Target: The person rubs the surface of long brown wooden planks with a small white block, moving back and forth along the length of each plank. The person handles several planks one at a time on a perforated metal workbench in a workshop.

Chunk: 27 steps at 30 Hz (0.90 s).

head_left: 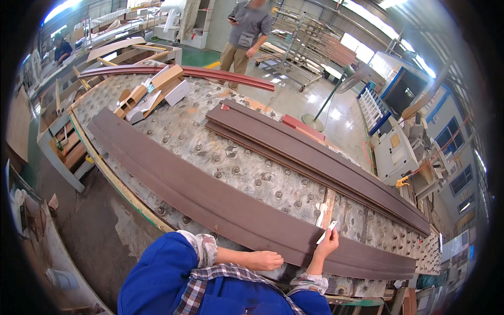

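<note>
My left hand (pixel 265 260) rests on the near edge of a long brown profiled strip (pixel 173 184), its fingers curled; whether anything is inside them is hidden. My right hand (pixel 328 244) pinches a small flat white piece (pixel 329 229) above the same strip's right part. The strip lies along the near side of a worktable studded with round rollers (pixel 199 147). Farther back on it lies a stack of similar brown profiles (pixel 315 160), with a small red piece (pixel 224 106) on its left end.
A reddish long profile (pixel 231 79) and cardboard pieces (pixel 142 100) lie at the back left. A person (pixel 244 37) stands beyond the table; another (pixel 63 50) is farther left. A fan (pixel 338 94), metal racks (pixel 299 47) and a machine (pixel 394 155) stand behind and right.
</note>
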{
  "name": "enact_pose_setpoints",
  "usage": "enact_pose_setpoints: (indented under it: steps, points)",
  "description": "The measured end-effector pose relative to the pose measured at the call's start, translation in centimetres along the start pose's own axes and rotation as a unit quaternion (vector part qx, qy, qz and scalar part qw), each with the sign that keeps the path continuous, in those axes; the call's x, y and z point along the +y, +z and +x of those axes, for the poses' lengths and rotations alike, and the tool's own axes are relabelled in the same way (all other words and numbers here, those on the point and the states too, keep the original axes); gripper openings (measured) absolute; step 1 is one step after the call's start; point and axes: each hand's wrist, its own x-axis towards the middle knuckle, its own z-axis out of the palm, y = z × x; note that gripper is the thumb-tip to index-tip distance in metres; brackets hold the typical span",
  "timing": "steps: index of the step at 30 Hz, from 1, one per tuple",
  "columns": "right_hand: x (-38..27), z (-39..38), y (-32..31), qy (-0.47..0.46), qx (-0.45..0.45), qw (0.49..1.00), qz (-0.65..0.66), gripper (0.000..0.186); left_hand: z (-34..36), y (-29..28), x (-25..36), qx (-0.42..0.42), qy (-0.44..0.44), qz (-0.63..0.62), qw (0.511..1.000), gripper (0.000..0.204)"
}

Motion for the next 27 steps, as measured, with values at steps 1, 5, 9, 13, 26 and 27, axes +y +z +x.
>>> enact_pose_setpoints:
  steps: [1,5,9,13,26,27]
  points:
    - [0.2,0.0,0.0,0.001,0.004,1.000,0.000,0.027,-0.5,-0.3,0.0,-0.019,-0.007,-0.001,1.000,0.014]
    - [0.3,0.0,-0.2,0.014,0.017,1.000,-0.004,0.027,-2.9,-2.4,-0.6,-0.049,0.006,-0.006,0.999,0.018]
    - [-0.7,-0.2,-0.2,0.012,0.009,0.999,-0.029,0.028,-5.9,-4.3,-1.3,-0.059,-0.003,-0.011,0.998,0.024]
    - [0.0,-0.1,-0.4,0.021,0.013,1.000,0.001,0.029,-8.6,-7.3,-2.0,-0.084,-0.019,-0.009,0.996,0.025]
    - [0.9,0.2,-0.5,0.004,0.012,1.000,-0.006,0.029,-17.8,-15.7,-3.7,-0.132,-0.069,0.028,0.988,0.031]
    - [1.0,0.4,-0.2,0.002,0.014,1.000,-0.004,0.029,-18.3,-16.5,-3.9,-0.152,-0.080,0.047,0.984,0.032]
